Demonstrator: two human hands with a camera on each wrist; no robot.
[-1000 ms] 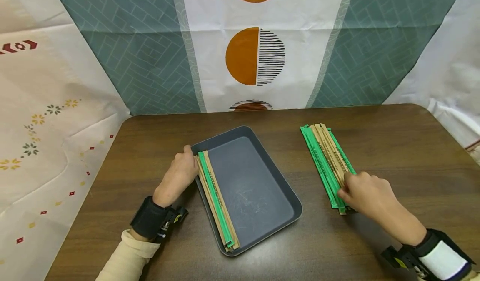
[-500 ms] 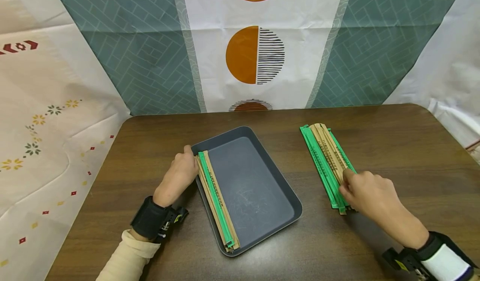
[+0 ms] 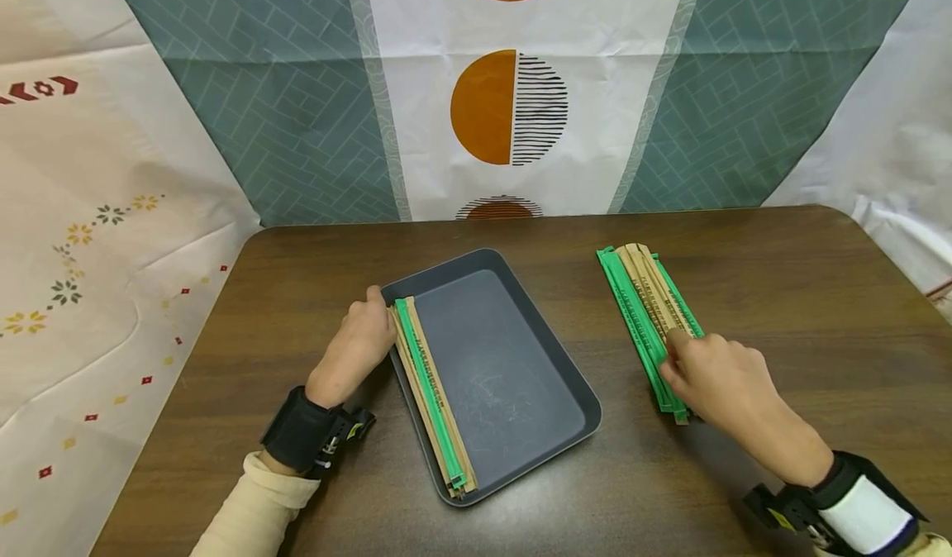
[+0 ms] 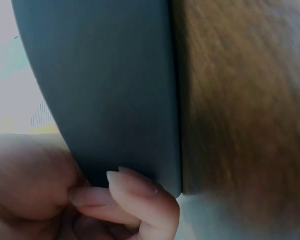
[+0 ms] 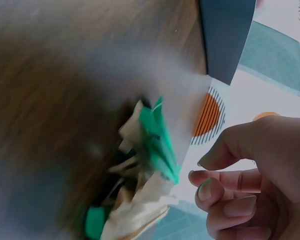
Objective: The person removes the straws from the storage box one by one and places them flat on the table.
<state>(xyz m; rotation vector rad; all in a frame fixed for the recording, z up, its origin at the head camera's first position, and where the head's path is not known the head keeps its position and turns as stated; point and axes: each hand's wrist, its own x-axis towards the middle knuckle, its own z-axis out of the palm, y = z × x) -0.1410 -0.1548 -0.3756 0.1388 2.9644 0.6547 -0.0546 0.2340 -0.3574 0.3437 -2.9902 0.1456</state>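
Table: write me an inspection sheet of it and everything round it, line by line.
Surface: brown table, wood-grained.
Job's things: grey tray, base scuffed, green and tan packets along its left side; more packets on the table, right of it.
Clutter: nothing seen.
Grips: left hand holds the tray's far-left corner; right hand is at the table packets' near end, none visibly held.
Cables: nothing seen.
Surroundings: patterned cloths behind and beside the table.

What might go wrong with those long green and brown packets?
Maybe two things. The packets in the pile lie close together, so if the right hand picks one, it might drag its neighbours along. The left hand grips the tray by its edge, so a tug could shift the packets in the tray.
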